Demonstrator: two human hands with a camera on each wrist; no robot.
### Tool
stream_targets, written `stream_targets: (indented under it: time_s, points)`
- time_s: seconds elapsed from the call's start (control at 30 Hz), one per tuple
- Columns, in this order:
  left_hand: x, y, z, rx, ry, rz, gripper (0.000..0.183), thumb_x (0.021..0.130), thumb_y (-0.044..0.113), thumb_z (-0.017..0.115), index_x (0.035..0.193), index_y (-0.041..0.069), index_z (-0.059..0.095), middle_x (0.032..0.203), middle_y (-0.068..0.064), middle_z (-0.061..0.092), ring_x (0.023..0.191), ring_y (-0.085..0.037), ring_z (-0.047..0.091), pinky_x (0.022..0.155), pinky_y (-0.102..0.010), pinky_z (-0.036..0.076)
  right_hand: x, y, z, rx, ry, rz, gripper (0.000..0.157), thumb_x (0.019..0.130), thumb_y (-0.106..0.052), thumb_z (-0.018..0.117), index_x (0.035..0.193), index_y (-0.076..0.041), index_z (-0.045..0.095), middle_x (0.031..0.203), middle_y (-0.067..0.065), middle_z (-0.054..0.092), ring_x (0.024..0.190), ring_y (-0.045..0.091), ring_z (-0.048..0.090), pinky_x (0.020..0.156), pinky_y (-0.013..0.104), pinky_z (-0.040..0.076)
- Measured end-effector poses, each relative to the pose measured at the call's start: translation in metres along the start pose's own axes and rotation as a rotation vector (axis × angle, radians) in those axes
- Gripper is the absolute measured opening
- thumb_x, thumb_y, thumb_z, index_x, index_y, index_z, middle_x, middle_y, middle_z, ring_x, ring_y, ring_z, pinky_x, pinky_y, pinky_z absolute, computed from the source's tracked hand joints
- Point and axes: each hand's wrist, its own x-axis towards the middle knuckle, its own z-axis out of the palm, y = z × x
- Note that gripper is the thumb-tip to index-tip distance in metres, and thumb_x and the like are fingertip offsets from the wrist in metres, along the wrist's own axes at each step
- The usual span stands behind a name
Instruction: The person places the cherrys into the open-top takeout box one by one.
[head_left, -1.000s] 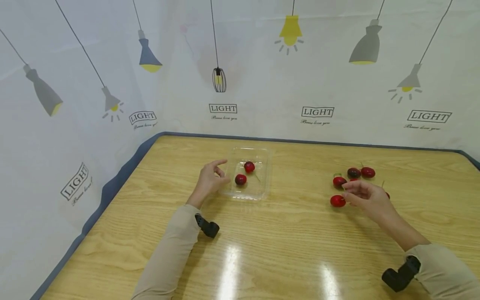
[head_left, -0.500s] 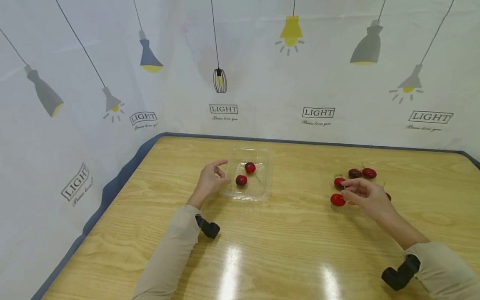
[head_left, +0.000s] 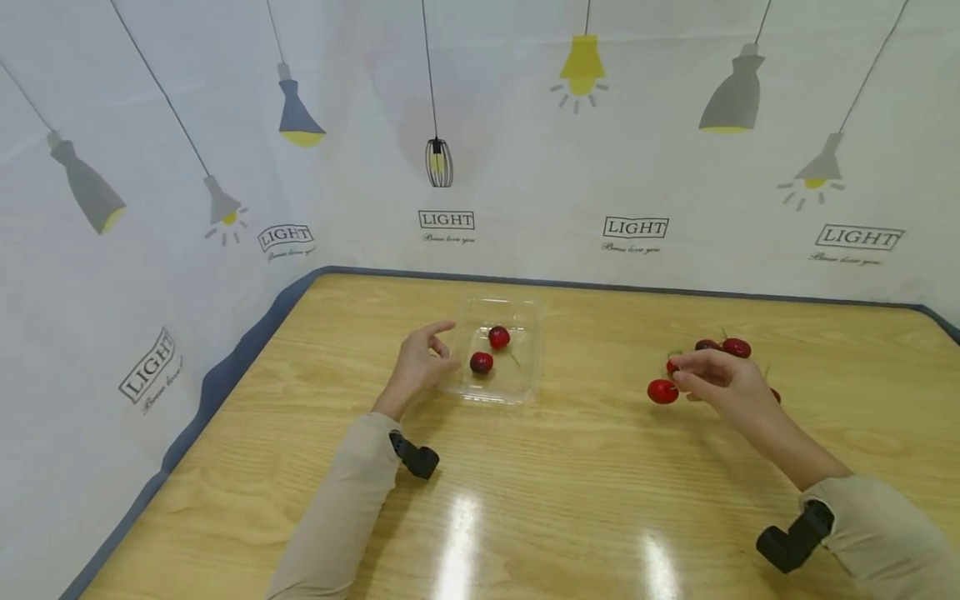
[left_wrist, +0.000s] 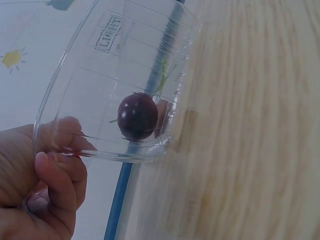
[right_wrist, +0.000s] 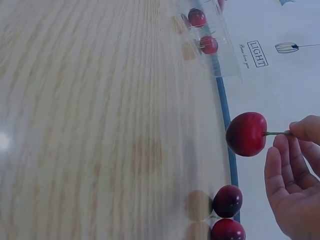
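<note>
A clear plastic container (head_left: 525,367) stands on the table, two dark red cherries inside it, one of them (head_left: 482,362) nearer the front. At its left side, my left hand (head_left: 420,358) holds the rim; in the left wrist view some fingers (left_wrist: 67,130) show through the plastic. Over on the right, my right hand (head_left: 723,387) pinches a red cherry (head_left: 663,392) by its stem. That cherry (right_wrist: 246,134) hangs clear of the fingers in the right wrist view. Behind and below this hand lie several more cherries (head_left: 737,347), partly hidden by it.
The wooden table (head_left: 570,467) ends in a dark blue edge at the back and left. Behind it hangs a white sheet (head_left: 525,150) printed with lamps. A black wrist camera (head_left: 420,458) sits on the left sleeve, another (head_left: 795,537) on the right.
My right hand has moved slightly left and up, carrying the cherry by its stem away from the others. The left hand and the container stay where they were.
</note>
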Motion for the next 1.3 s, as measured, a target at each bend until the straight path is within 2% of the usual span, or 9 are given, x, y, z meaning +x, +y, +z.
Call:
stream_targets:
  time_s: [0.27, 0.47, 0.83, 1.07, 1.2, 1.3]
  points:
    - [0.0, 0.001, 0.0, -0.008, -0.005, 0.006, 0.059, 0.069, -0.005, 0.064, 0.126, 0.001, 0.047, 0.066, -0.004, 0.049, 0.044, -0.009, 0.037, 0.041, -0.021, 0.032, 0.003, -0.009, 0.001, -0.031, -0.001, 0.007, 0.021, 0.087, -0.02, 0.056, 0.102, -0.006, 0.058, 0.091, -0.004, 0.061, 0.077, 0.009, 0.059, 0.067, 0.025, 0.049]
    - [0.002, 0.003, 0.0, -0.008, -0.011, 0.002, 0.06, 0.069, -0.003, 0.064, 0.126, 0.003, 0.047, 0.068, -0.004, 0.049, 0.045, -0.009, 0.037, 0.041, -0.021, 0.032, 0.006, -0.016, 0.0, -0.077, -0.004, 0.002, 0.028, 0.086, -0.021, 0.056, 0.105, 0.0, 0.056, 0.087, -0.006, 0.062, 0.076, 0.008, 0.06, 0.067, 0.022, 0.048]
    - [0.002, 0.003, -0.001, -0.003, -0.02, 0.018, 0.06, 0.069, -0.004, 0.062, 0.126, 0.002, 0.047, 0.067, -0.004, 0.049, 0.046, -0.01, 0.038, 0.042, -0.022, 0.031, 0.014, -0.032, 0.002, -0.072, -0.042, -0.007, 0.032, 0.087, -0.021, 0.055, 0.106, 0.004, 0.054, 0.085, -0.006, 0.06, 0.075, 0.008, 0.059, 0.066, 0.023, 0.049]
    - [0.002, 0.0, -0.001, 0.045, 0.002, 0.02, 0.057, 0.069, -0.002, 0.061, 0.125, 0.003, 0.049, 0.067, -0.004, 0.05, 0.046, -0.01, 0.038, 0.042, -0.022, 0.032, 0.024, -0.041, 0.009, -0.098, -0.08, -0.012, 0.031, 0.087, -0.024, 0.055, 0.105, 0.002, 0.055, 0.085, 0.005, 0.06, 0.071, 0.01, 0.057, 0.06, 0.025, 0.049]
    - [0.001, -0.001, -0.002, 0.036, -0.003, 0.011, 0.058, 0.07, -0.002, 0.062, 0.125, 0.003, 0.048, 0.067, -0.005, 0.051, 0.046, -0.01, 0.039, 0.043, -0.022, 0.033, 0.029, -0.046, 0.014, -0.161, -0.093, -0.043, 0.028, 0.087, -0.022, 0.055, 0.104, 0.001, 0.057, 0.088, 0.014, 0.06, 0.071, 0.009, 0.057, 0.059, 0.025, 0.048]
    - [0.0, -0.001, -0.002, 0.031, -0.003, 0.005, 0.058, 0.07, -0.002, 0.061, 0.126, 0.004, 0.048, 0.068, -0.005, 0.051, 0.045, -0.01, 0.039, 0.042, -0.022, 0.033, 0.032, -0.051, 0.016, -0.204, -0.104, -0.067, 0.027, 0.088, -0.02, 0.054, 0.104, 0.001, 0.057, 0.09, 0.015, 0.06, 0.073, 0.008, 0.058, 0.062, 0.025, 0.048]
